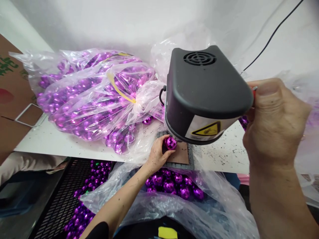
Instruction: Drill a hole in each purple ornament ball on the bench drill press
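Observation:
Between the thumb and fingers of my left hand [159, 151] is a shiny purple faceted ball ornament [171, 143], held under the front edge of a black machine head [206, 86]. Below the ball lies a brown board [180, 155] on a grey ridged base [191, 156]. My right hand [276, 113], raised on the right, is closed at the side of the machine head. A bit of a red-ended lever [254, 93] shows at its thumb; the rest is hidden by the fingers. The head has a round vent on top and a yellow warning label in front.
Tied clear bags of purple balls [82, 96] cover the white table's left side. An open plastic bag with purple balls [169, 186] lies at my lap. A black crate [57, 196] with more balls stands lower left, near a cardboard box [15, 96]. Dark flecks dot the table [224, 152].

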Available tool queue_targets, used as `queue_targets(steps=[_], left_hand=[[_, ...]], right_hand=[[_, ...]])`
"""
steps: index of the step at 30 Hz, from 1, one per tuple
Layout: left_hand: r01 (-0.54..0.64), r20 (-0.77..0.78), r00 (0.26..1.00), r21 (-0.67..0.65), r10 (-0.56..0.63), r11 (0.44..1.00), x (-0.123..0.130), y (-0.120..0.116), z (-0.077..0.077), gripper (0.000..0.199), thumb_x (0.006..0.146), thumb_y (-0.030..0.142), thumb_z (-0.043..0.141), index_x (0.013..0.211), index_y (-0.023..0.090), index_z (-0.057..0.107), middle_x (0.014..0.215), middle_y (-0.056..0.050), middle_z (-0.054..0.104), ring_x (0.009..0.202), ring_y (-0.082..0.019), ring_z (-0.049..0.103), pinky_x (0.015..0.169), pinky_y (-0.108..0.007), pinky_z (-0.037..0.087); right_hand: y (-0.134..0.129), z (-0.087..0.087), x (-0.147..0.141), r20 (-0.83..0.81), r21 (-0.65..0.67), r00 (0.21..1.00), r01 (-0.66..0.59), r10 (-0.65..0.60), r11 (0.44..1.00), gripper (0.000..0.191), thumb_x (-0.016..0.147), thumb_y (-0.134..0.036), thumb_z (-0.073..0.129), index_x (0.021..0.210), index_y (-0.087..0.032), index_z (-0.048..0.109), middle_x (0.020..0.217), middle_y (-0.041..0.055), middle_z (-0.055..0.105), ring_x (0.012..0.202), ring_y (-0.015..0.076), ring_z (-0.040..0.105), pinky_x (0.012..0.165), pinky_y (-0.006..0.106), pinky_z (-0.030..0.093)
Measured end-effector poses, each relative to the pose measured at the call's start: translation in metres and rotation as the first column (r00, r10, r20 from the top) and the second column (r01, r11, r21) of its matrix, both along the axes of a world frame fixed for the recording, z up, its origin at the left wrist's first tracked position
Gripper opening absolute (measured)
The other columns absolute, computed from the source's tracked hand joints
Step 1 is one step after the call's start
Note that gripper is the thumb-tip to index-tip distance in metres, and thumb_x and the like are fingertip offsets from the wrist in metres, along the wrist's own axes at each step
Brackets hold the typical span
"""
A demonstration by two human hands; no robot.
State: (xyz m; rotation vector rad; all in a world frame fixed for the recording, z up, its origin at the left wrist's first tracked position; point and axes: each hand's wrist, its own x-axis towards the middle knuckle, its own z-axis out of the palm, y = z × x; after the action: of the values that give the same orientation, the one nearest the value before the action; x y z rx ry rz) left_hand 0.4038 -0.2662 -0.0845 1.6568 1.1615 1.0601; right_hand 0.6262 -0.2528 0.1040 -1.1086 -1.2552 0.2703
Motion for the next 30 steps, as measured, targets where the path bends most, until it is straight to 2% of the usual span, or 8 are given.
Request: queue_targets(steps=[6,10,14,17,20,22,26,30], left_hand=[[0.083,-0.131,0.989,0.111,-0.068,0.990,0.005,-0.003,-0.001,0.041,0.086,0.026,0.073,0.126,0.024,0.062,0.137,-0.013,0.061,0.129,-0.034,0.052,0.114,-0.050,0.032],[0.115,-0.192,0.977,0.114,-0.092,0.987,0.011,-0.005,0.005,0.052,0.086,0.033,0.075,0.133,0.023,0.057,0.138,-0.012,0.060,0.128,-0.033,0.051,0.112,-0.048,0.032],[0.032,-0.170,0.985,0.049,-0.024,0.998,0.019,-0.009,0.009,0.040,0.091,0.042,0.069,0.125,0.022,0.061,0.123,-0.011,0.067,0.116,-0.032,0.056,0.108,-0.047,0.035],[0.013,-0.169,0.986,0.057,-0.003,0.998,0.022,-0.012,0.008,0.037,0.092,0.041,0.068,0.122,0.021,0.062,0.121,-0.012,0.066,0.116,-0.032,0.055,0.109,-0.049,0.034],[0.065,-0.182,0.982,0.073,-0.051,0.995,0.023,-0.014,0.007,0.037,0.091,0.036,0.068,0.125,0.021,0.061,0.126,-0.013,0.064,0.122,-0.032,0.054,0.117,-0.053,0.026],[0.086,-0.129,0.988,0.024,-0.082,0.996,0.022,-0.013,0.007,0.036,0.089,0.034,0.070,0.122,0.023,0.063,0.125,-0.012,0.065,0.124,-0.033,0.053,0.120,-0.055,0.022],[0.119,0.093,0.990,-0.144,-0.106,0.982,0.022,-0.008,0.012,0.036,0.083,0.034,0.075,0.117,0.026,0.067,0.122,-0.011,0.066,0.131,-0.035,0.049,0.121,-0.056,0.026],[0.129,0.126,0.986,-0.191,-0.106,0.973,0.022,-0.006,0.019,0.036,0.080,0.037,0.077,0.113,0.027,0.068,0.121,-0.010,0.065,0.133,-0.036,0.045,0.121,-0.055,0.028]], right_hand=[[-0.004,-0.002,0.002,0.033,-0.001,0.999,0.005,-0.005,1.000,0.040,0.091,-0.055,0.058,0.092,-0.018,0.074,0.095,0.0075,0.067,0.064,0.0051,0.054,0.054,0.024,0.037],[-0.008,-0.001,-0.001,0.103,0.014,0.993,0.062,-0.063,0.998,0.034,0.093,-0.050,0.056,0.099,-0.021,0.074,0.094,0.0052,0.066,0.065,0.0032,0.051,0.058,0.024,0.037],[-0.009,0.004,-0.006,0.228,-0.008,0.966,0.131,-0.126,0.991,0.038,0.096,-0.052,0.051,0.112,-0.025,0.071,0.094,0.0024,0.064,0.073,0.0031,0.052,0.069,0.024,0.040],[-0.007,0.008,-0.007,0.309,-0.003,0.940,0.156,-0.147,0.988,0.039,0.096,-0.054,0.049,0.105,-0.023,0.071,0.090,0.0005,0.064,0.080,0.0043,0.054,0.075,0.025,0.040],[-0.004,0.009,-0.005,0.327,-0.006,0.933,0.161,-0.150,0.987,0.039,0.095,-0.054,0.051,0.094,-0.019,0.070,0.075,-0.0016,0.057,0.069,0.0017,0.045,0.065,0.023,0.034],[-0.003,0.009,-0.003,0.316,-0.036,0.937,0.168,-0.148,0.985,0.037,0.093,-0.052,0.055,0.091,-0.018,0.069,0.071,-0.0024,0.052,0.065,0.0010,0.041,0.062,0.023,0.030],[0.000,0.010,-0.004,0.302,-0.062,0.944,0.157,-0.131,0.986,0.031,0.091,-0.046,0.058,0.087,-0.017,0.066,0.068,-0.0029,0.047,0.064,0.0019,0.040,0.061,0.025,0.030],[-0.008,0.007,-0.010,0.274,-0.021,0.941,0.210,-0.197,0.977,0.023,0.090,-0.041,0.059,0.085,-0.019,0.065,0.069,-0.0022,0.046,0.063,0.0028,0.038,0.062,0.027,0.030]])
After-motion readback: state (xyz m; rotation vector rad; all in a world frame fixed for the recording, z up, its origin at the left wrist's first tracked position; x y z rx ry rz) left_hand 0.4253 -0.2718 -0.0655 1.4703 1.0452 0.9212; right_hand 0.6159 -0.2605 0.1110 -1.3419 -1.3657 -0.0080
